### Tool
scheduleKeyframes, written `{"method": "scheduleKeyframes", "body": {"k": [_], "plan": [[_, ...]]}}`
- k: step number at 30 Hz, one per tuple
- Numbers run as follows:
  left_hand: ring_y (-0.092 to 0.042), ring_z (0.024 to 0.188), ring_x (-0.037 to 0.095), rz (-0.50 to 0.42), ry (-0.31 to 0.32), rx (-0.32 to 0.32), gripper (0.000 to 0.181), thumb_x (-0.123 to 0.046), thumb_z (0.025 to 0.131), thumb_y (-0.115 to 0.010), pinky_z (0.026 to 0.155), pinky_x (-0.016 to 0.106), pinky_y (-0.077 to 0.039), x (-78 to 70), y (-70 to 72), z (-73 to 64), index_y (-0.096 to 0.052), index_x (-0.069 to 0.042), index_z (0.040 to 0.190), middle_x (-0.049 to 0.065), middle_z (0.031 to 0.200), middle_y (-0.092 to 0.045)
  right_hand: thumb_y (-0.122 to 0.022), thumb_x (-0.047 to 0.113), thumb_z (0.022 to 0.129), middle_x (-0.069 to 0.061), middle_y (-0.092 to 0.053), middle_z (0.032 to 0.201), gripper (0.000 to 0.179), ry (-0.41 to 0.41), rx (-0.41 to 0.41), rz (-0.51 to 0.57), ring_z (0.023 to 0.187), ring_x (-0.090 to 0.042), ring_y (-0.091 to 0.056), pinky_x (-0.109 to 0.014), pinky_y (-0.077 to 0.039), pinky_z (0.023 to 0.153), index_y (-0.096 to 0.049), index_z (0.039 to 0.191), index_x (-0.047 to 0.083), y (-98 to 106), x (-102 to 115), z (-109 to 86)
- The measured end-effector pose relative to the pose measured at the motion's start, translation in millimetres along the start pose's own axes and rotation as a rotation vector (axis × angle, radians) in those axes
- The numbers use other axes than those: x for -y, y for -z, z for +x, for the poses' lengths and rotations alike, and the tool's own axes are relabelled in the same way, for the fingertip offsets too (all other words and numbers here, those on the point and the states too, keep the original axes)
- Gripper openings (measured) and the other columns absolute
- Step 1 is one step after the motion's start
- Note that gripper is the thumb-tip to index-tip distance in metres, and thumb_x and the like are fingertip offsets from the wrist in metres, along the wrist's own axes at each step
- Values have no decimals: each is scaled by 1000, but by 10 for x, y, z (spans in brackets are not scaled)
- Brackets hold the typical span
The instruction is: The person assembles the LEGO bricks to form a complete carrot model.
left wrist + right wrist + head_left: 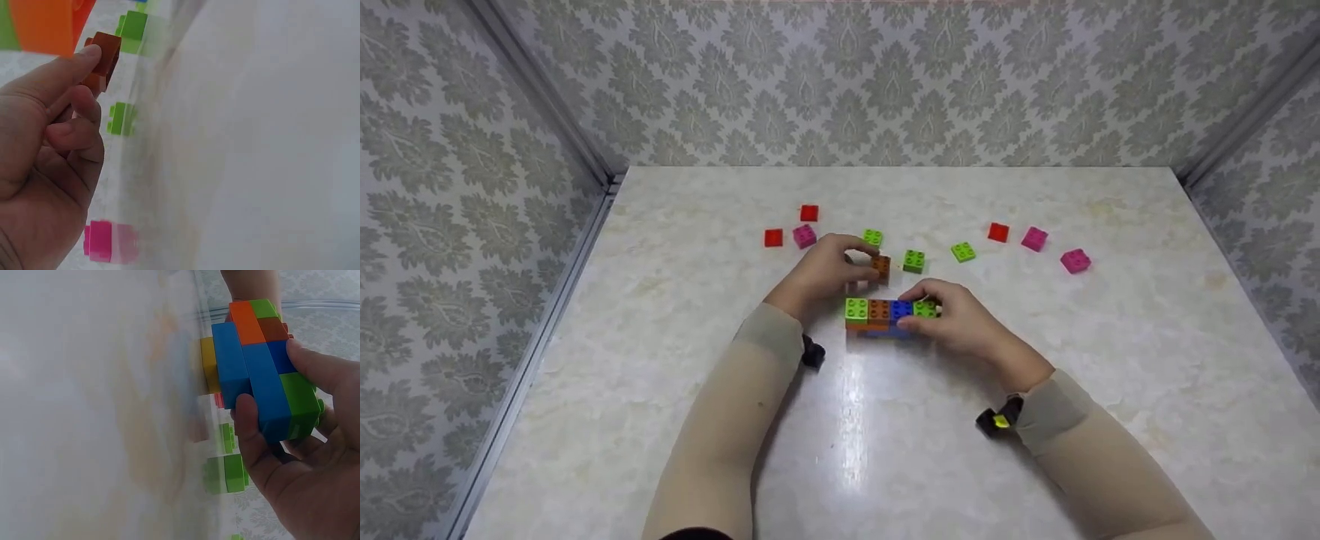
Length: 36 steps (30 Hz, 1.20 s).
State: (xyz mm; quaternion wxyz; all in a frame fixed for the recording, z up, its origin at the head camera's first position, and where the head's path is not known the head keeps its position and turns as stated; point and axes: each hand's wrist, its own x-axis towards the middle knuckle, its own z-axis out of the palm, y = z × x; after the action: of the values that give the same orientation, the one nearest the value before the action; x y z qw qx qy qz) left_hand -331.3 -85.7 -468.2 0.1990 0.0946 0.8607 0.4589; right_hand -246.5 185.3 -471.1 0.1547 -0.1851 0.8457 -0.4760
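A brown toy building brick (881, 264) is pinched between the thumb and a finger of my left hand (826, 264). The left wrist view shows the same brown brick (107, 53) at the fingertips. My right hand (964, 319) grips the right end of a stack of joined building bricks (879, 310). Its top row runs light green, brown, blue and green from left to right. The right wrist view shows the stack's blue bricks (264, 382), with an orange brick (246, 323) and a yellow brick (209, 363) below the top row.
Beyond the hands, loose bricks lie scattered: a green brick (913, 261), flat light green ones (963, 251), flat red ones (998, 232) and pink ones (1075, 261). Patterned walls (847, 82) border the pale table (660, 360) at the back and sides.
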Motion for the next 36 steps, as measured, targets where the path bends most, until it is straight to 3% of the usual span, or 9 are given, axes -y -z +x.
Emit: {"method": "scheduleKeyframes", "body": {"k": [3, 7, 16, 25, 30, 36], "plan": [[-73, 104, 22, -39, 22, -33, 34, -32, 101, -89, 88, 33, -62, 28, 55, -70, -81, -33, 135, -8, 146, -73, -88, 31, 101, -10, -75, 141, 41, -2, -8, -4, 140, -34, -65, -60, -44, 129, -76, 136, 12, -3, 13, -3], [-69, 106, 23, -42, 4, -88, 33, -33, 100, -90, 89, 35, -59, 79, 117, -165, -82, -32, 132, -9, 139, -75, -88, 29, 101, -10, -77, 139, 40, 15, -24, -13, 133, -32, -67, -56, -48, 124, -77, 135, 11, -9, 16, -2], [-64, 98, 23, -16, -175, -148, 34, -32, 99, -91, 86, 36, -55, 114, 213, -421, -83, -23, 130, 1, 128, -79, -86, 25, 103, -10, -77, 138, 37, 44, -57, -39, 126, -28, -68, -51, -52, 116, -77, 136, 11, -11, 5, 4], [-61, 98, 24, -35, -238, -106, 31, -29, 98, -92, 83, 35, -52, 71, 182, -682, -83, -21, 126, 20, 126, -76, -86, 25, 103, -10, -78, 135, 36, 45, -115, -50, 117, -24, -66, -39, -53, 104, -79, 135, 10, -25, -11, 23], [-60, 97, 22, -28, -279, -72, 30, -27, 97, -93, 83, 34, -51, 89, 161, -723, -83, -19, 124, 14, 126, -77, -86, 25, 103, -10, -78, 135, 37, 51, -123, -43, 120, -24, -68, -39, -54, 105, -79, 136, 10, -37, -25, 24], [-59, 91, 20, -28, -316, -25, 30, -27, 96, -94, 77, 32, -50, 161, 148, -719, -83, -18, 122, 21, 123, -76, -86, 28, 103, -9, -78, 136, 38, 51, -116, -45, 122, -26, -69, -45, -54, 108, -79, 137, 11, -46, -22, 30]]}}
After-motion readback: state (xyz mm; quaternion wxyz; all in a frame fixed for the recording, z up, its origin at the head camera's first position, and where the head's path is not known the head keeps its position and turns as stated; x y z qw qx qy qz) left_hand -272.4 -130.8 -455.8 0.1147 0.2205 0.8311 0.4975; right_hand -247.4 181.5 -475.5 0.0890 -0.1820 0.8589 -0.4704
